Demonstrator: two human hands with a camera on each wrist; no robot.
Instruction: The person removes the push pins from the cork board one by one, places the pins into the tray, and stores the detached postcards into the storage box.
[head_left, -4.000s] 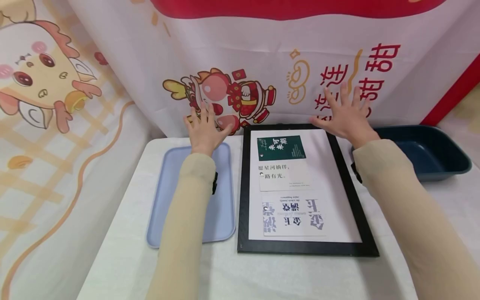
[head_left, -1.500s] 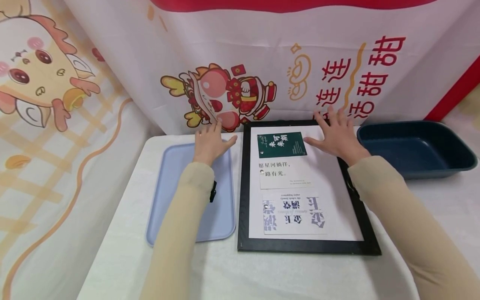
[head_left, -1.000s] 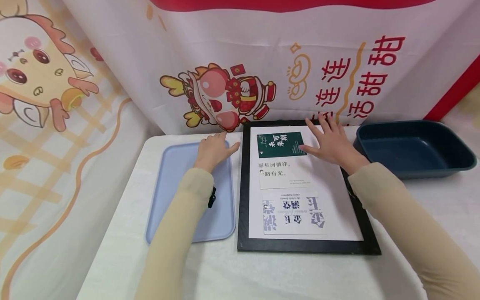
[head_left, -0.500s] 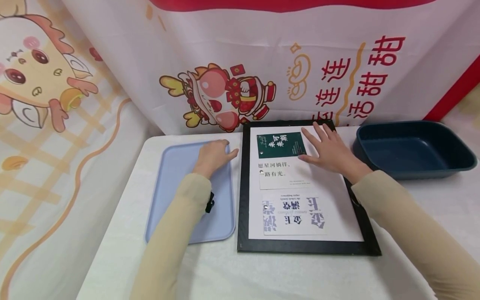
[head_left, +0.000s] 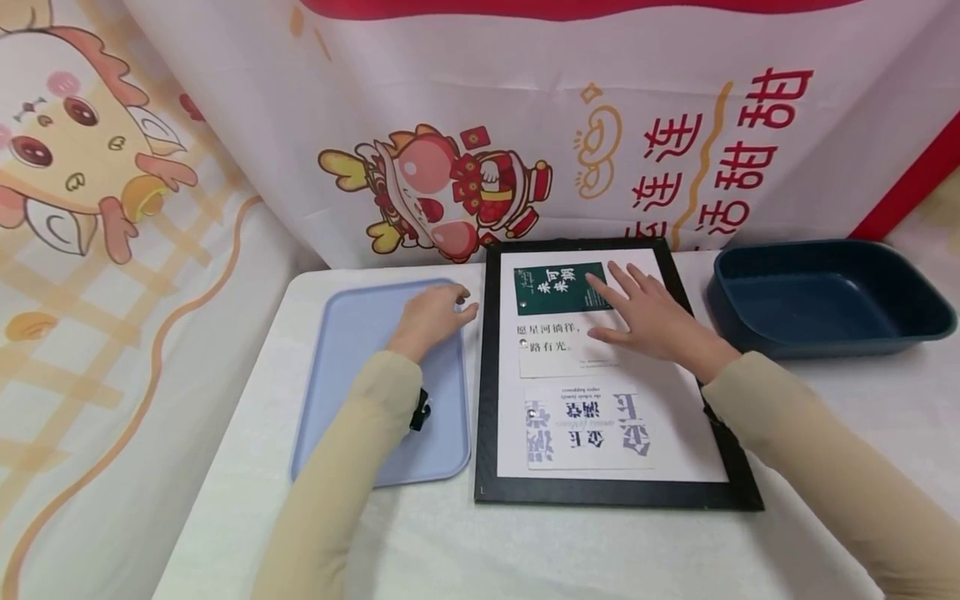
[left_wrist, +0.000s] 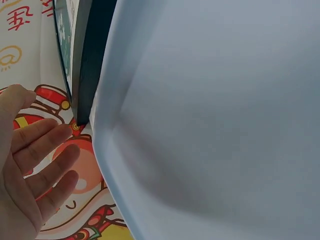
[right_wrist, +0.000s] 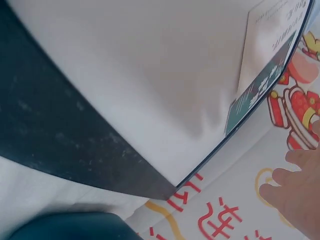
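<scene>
My left hand (head_left: 429, 320) hovers over the right upper part of a pale blue tray (head_left: 341, 367), its fingers loosely bent and holding nothing. In the left wrist view those relaxed fingers (left_wrist: 47, 160) stand apart from the tray's rim. Fingers spread, my right hand (head_left: 651, 320) is above a black-framed white board (head_left: 486, 392), beside a green card (head_left: 558, 292) whose right end its fingers partly cover in the head view. Below lie a white card (head_left: 562, 354) with black writing and another with purple-blue writing (head_left: 588, 429). The right wrist view shows the right hand (right_wrist: 300, 187) apart from the board.
A dark blue basin (head_left: 832, 300) stands to the right of the board. White cloth (head_left: 600, 554) covers the table. Printed fabric (head_left: 487, 83) hangs behind it, and more patterned fabric (head_left: 82, 292) drapes along the left.
Both hands have come down and nearer from above the back edge. My right hand has shifted left to the green card, while the left hand's fingers have relaxed. The cards have not moved.
</scene>
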